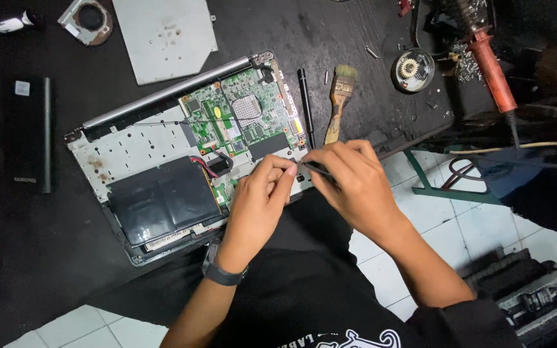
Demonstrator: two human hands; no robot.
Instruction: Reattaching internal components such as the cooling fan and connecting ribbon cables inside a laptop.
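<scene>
Left hand (pixel 260 203): yours, centre of the frame, wrist strap on; fingers curled, thumb and forefinger pressed together at the near edge of the opened laptop (pixel 182 148). Whether something small sits between the tips, you cannot tell.
Right hand (pixel 349 183): yours, just right of the left, fingers pinching a thin dark tool (pixel 314 167); its tip points toward your left fingertips.
Opened laptop: centre-left of the frame on the dark worktop (pixel 27 245), bottom cover off, lying at a slant.
Green circuit board (pixel 243 116): upper right part of the chassis, above your hands.
Black flat battery (pixel 162 200): lower left part of the chassis, just left of your left hand.
Paintbrush (pixel 340 96): wooden handle, lying on the worktop above your right hand, beside a black stick-shaped tool (pixel 305 106).
Grey metal plate (pixel 164 35): top of the frame, apart from the laptop.
Soldering iron (pixel 492 71): red handle, upper right of the frame.
Round tin (pixel 412 69): upper right, left of the iron, a gear-like part inside.
Black bar (pixel 30 135): left edge of the frame, well apart from the hands.
</scene>
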